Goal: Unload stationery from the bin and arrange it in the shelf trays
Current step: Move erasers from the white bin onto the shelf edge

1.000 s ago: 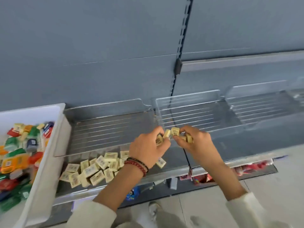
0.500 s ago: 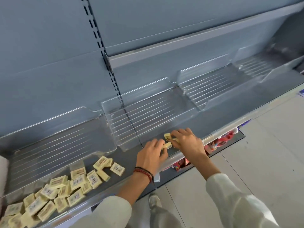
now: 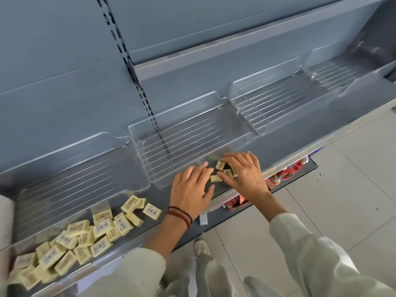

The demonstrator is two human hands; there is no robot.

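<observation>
Both hands are at the front edge of the middle tray. The left hand lies flat with its fingers spread. The right hand rests nearly straight fingers over a few erasers, gripping none. A heap of them fills the left tray's front.

A heap of erasers lies in the front of the left tray. To its right, at the front of the middle tray, a few erasers lie between the left hand and the right hand. Further trays sit rightward along the shelf.
</observation>
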